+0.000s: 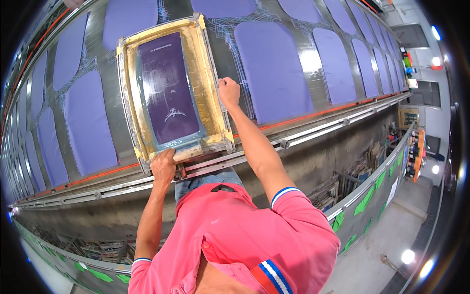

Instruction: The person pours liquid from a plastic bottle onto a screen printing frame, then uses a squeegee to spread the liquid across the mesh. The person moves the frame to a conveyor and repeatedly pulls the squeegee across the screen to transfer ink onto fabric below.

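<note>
Here, lavender panels covering tabletop, lamps glowing; right fingers clenching at screen frame, left fingers showing unclear grip.

This is a screen-printing workshop: a framed screen lies left of the right grip, on a long worktop with rows of purple panels to either side; a metal rail runs nearer than that grip.

It's bright — round white lamps shine at right, the flat dark-purple screen glares — bent edges go black.
</note>
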{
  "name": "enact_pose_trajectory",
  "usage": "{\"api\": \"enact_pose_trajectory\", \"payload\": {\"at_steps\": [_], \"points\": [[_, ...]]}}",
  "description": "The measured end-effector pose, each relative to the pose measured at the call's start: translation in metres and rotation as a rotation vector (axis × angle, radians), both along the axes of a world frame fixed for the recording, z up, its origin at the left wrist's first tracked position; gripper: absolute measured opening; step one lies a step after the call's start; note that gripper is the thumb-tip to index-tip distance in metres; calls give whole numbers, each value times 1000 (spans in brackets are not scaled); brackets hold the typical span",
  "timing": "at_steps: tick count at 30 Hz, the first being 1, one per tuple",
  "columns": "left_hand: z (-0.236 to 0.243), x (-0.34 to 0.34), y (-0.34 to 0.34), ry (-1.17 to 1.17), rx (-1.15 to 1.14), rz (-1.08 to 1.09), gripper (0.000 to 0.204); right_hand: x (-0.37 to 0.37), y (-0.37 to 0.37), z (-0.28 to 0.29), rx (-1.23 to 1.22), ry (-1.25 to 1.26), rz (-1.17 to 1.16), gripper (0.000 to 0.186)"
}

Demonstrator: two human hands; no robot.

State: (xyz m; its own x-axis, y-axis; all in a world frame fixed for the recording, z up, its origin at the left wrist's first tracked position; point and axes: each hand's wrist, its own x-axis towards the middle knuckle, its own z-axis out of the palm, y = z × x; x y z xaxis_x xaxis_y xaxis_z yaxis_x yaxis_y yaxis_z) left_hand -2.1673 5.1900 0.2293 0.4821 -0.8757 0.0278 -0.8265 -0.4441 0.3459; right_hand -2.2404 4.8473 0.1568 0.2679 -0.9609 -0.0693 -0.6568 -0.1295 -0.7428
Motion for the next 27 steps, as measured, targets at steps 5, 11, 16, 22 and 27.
{"api": "enact_pose_trajectory", "payload": {"at_steps": [5, 11, 16, 22, 27], "points": [[-15, 54, -47, -107, -85, 31, 34, -1, 10, 2, -68, 67, 34, 28], [-36, 186, -169, -133, -212, 27, 25, 49, -15, 38, -531, -87, 210, 29], [-39, 287, -263, -102, -79, 16, 17, 182, -65, 72, -598, -200, 662, 35], [-3, 351, -330, -46, 119, 15, 19, 291, -128, 104, -373, 324, 1129, 38], [-20, 354, -330, -80, 159, -12, 18, 304, -127, 60, -322, 502, 1077, 24]]}}
